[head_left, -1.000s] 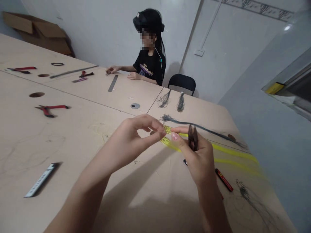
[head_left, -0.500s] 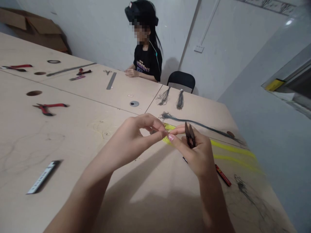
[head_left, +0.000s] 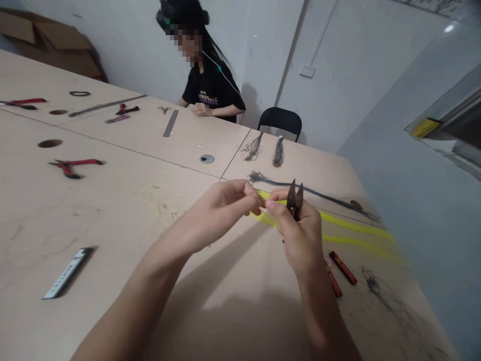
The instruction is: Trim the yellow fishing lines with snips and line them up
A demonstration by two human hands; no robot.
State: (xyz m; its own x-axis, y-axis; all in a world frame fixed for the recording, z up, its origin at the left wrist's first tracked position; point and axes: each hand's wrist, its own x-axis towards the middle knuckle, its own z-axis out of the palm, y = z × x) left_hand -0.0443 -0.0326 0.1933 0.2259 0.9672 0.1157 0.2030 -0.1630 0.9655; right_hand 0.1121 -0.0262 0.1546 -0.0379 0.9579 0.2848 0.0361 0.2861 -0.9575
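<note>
My left hand point(head_left: 220, 213) is closed in a pinch above the table; whatever lies between its fingertips is too small to make out. Close beside it, the thumb and index finger of my right hand point(head_left: 302, 238) also come together. Dark thread snips point(head_left: 295, 198) are held in the right hand, their blades pointing up and slightly apart. Behind and below both hands lie bundles of bright yellow strands point(head_left: 356, 228), running off to the right. Farther back a dark grey strand bundle point(head_left: 315, 191) stretches across the table, its looped end at the left.
Red-handled pliers point(head_left: 71, 168) and a black-and-white box point(head_left: 67, 275) lie left. Red narrow packs point(head_left: 343, 268) and a dark strand tangle point(head_left: 372, 283) are on the right. Across the table sits a person point(head_left: 210, 90), beside a black chair point(head_left: 280, 120).
My fingertips have drawn slightly apart, and the snips have tilted more upright. More of the red packs now shows beside my right wrist. The person opposite has leaned to the left.
</note>
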